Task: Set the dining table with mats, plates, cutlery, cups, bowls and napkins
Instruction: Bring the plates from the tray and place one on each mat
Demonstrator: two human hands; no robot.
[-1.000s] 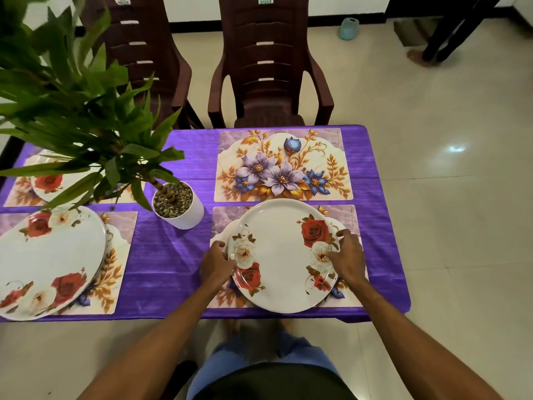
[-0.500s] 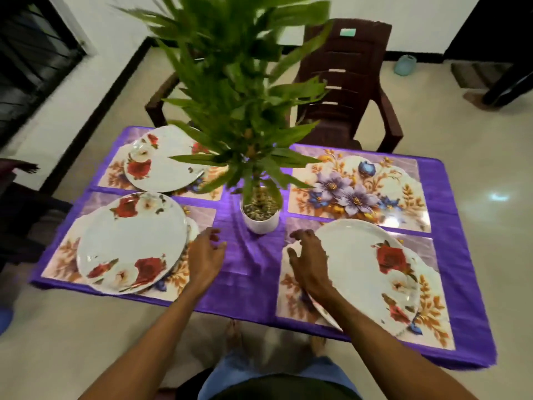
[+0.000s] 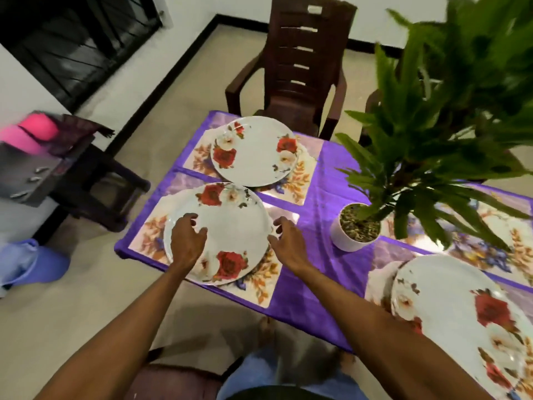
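Three white plates with red roses lie on floral mats on the purple tablecloth (image 3: 320, 287). The near-left plate (image 3: 233, 223) sits on its mat (image 3: 259, 284). My left hand (image 3: 187, 241) hovers over that plate's left part, fingers loosely curled and holding nothing. My right hand (image 3: 288, 243) is at the plate's right rim, fingers spread and slightly bent, also holding nothing. Behind it lies the far-left plate (image 3: 255, 153). The third plate (image 3: 450, 301) lies at the near right, partly cut off by the frame edge.
A white pot (image 3: 346, 241) with a tall leafy plant (image 3: 432, 116) stands mid-table and hides part of the far-right mat (image 3: 490, 226). A brown chair (image 3: 300, 67) faces the far side. A dark stool (image 3: 101, 183) stands left of the table.
Both hands left the right plate and moved left to the near-left plate. My view swung left with them.
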